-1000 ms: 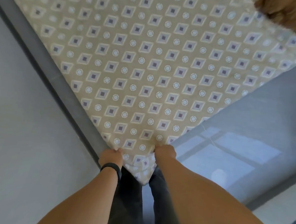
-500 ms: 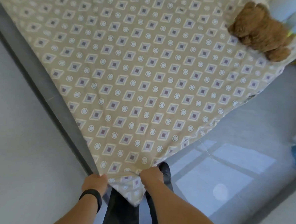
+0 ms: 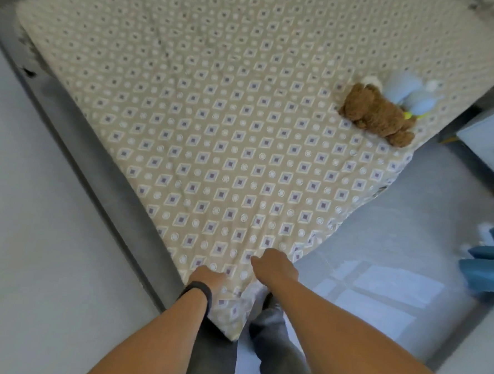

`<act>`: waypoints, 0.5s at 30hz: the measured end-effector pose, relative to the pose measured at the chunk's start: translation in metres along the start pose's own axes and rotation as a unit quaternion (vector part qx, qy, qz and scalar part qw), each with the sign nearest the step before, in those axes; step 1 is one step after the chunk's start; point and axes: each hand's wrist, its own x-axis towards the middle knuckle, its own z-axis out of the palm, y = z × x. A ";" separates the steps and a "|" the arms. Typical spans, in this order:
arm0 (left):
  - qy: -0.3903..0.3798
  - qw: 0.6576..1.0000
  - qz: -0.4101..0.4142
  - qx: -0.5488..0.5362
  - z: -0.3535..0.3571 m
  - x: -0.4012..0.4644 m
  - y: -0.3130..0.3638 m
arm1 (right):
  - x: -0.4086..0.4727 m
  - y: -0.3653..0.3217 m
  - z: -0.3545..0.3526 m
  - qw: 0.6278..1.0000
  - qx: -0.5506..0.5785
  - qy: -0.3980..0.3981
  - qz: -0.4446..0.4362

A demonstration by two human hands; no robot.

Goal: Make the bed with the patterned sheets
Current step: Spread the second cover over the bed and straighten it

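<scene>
Beige diamond-patterned cotton sheet (image 3: 213, 144) spread on bed; our left hand (image 3: 207, 278) and right hand (image 3: 275, 265) fingers grasp its near corner; brown plush bear (image 3: 374, 115) beyond.

The patterned sheet (image 3: 214, 132) fills the frame's centre; a stuffed bear (image 3: 374, 115) lies on it upper right, apparently touching another toy (image 3: 416, 94) behind.

One patterned sheet (image 3: 213, 144), two stuffed toys (image 3: 374, 113), two hands (image 3: 208, 277).

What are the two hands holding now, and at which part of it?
Both hold the patterned sheet at its near corner: the left hand grips the left side of the corner, the right hand the right side.
</scene>
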 end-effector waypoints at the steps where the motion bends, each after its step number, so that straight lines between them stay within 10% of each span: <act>1: 0.002 0.999 0.024 0.022 -0.004 -0.011 0.019 | -0.006 -0.006 -0.017 1.000 -0.001 0.015 -0.013; 15: -0.010 0.935 0.309 0.172 0.015 -0.250 0.254 | -0.115 0.076 -0.278 0.982 -0.043 0.133 -0.130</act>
